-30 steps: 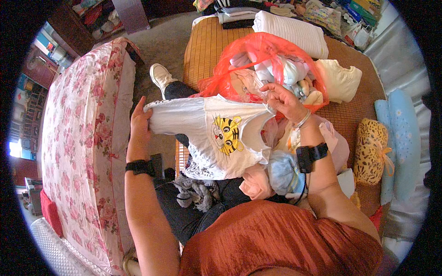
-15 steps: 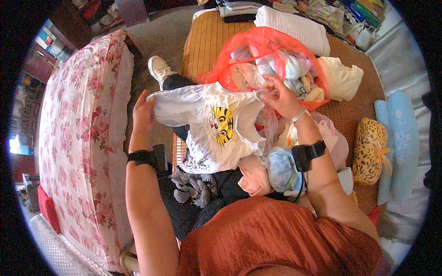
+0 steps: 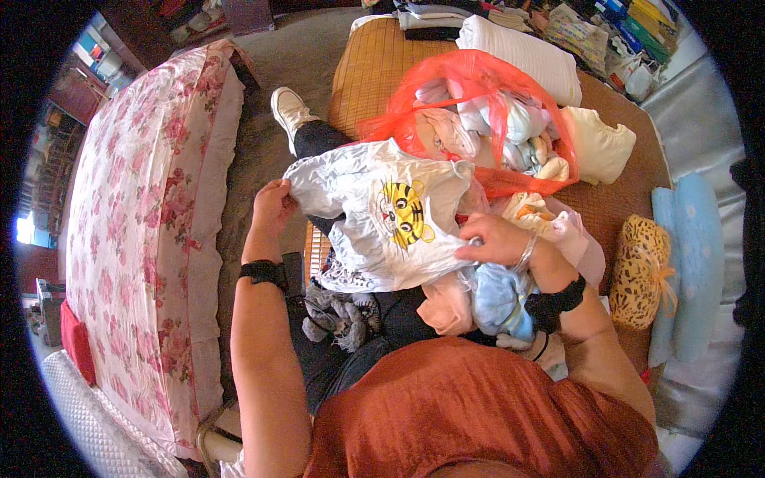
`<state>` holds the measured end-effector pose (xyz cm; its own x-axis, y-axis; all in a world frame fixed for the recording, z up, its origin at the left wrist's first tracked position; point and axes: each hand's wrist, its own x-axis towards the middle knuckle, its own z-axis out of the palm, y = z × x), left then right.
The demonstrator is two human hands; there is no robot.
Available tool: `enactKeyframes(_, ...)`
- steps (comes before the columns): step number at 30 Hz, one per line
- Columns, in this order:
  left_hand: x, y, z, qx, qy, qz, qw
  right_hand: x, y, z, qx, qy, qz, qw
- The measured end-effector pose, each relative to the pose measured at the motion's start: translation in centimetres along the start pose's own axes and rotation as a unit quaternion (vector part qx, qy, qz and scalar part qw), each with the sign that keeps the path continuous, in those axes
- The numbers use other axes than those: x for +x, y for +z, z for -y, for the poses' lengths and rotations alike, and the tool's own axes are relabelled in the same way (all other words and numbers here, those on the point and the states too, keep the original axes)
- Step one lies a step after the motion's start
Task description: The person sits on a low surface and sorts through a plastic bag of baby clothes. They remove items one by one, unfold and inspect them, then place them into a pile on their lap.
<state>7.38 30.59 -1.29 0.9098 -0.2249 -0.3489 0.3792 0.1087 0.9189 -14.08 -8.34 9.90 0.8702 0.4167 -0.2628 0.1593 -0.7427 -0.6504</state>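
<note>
A small white shirt (image 3: 358, 215) with a yellow tiger face on it is spread out above my lap, wrinkled and tilted sideways. My left hand (image 3: 273, 199) pinches its left edge. At the lower right edge of the cloth, my right hand (image 3: 496, 237) grips it between thumb and fingers. Just below that hand lie a light blue garment (image 3: 502, 299) and a peach cloth (image 3: 448, 304). A grey fringed cloth (image 3: 339, 319) rests on my lap under the shirt.
Beyond the shirt, a red plastic bag (image 3: 398, 103) full of clothes sits on the woven mat (image 3: 362, 60). Near it are a white roll (image 3: 522, 60), a cream garment (image 3: 602, 147), a leopard-print pillow (image 3: 636, 271) and a blue bolster (image 3: 697, 263). A flower-covered bed (image 3: 151, 239) stands left.
My right hand has moved from the shirt's upper right corner down to its lower right edge. My left hand keeps its hold, and the view has shifted slightly.
</note>
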Motion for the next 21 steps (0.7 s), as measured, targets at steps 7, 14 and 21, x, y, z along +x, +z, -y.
enactKeyframes(7, 1.8, -0.8, 0.4, 0.064, 0.103, -0.147, 0.982, -2.7, -3.3, -3.1, 0.186, 0.092, -0.048, 0.977)
enactKeyframes(14, 2.5, -4.3, 3.7, 0.369, 0.095, -0.192, 0.904, -2.0, -2.7, -4.9, 0.057, 0.069, -0.109, 0.99)
enactKeyframes(21, 0.7, 6.6, -3.5, 0.481, 0.273, -0.139, 0.822, -1.6, -2.2, -4.4, 0.135, 0.114, -0.1, 0.979)
